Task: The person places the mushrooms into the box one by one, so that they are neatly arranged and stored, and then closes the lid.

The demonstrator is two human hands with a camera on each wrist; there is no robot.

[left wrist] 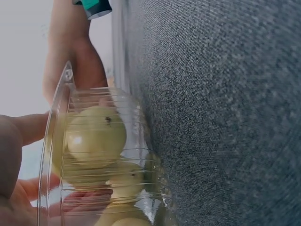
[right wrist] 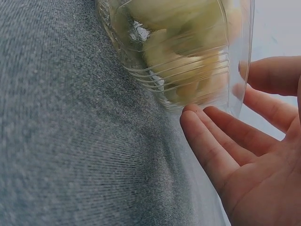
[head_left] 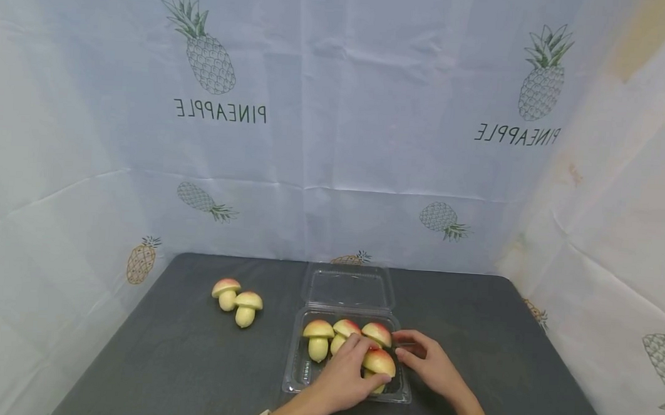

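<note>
A clear plastic clamshell box (head_left: 290,363) holds several mushrooms with yellow stems and red-tinged caps. My left hand (head_left: 346,374) reaches over the box's front, thumb and fingers around the front-right mushroom (head_left: 379,362). Through the ridged wall in the left wrist view, that rounded pale mushroom (left wrist: 96,136) is visible near the fingers. At the box's right side is my right hand (head_left: 428,363), its fingertips at the rim. The right wrist view shows its fingers (right wrist: 211,146) extended against or close to the outer wall; exact contact is unclear.
Two more mushrooms (head_left: 245,309) lie together on the dark grey table (head_left: 189,363), left of the box. The box's hinged lid (head_left: 348,286) lies folded back. A white pineapple-print cloth (head_left: 370,140) surrounds the table at the back and sides.
</note>
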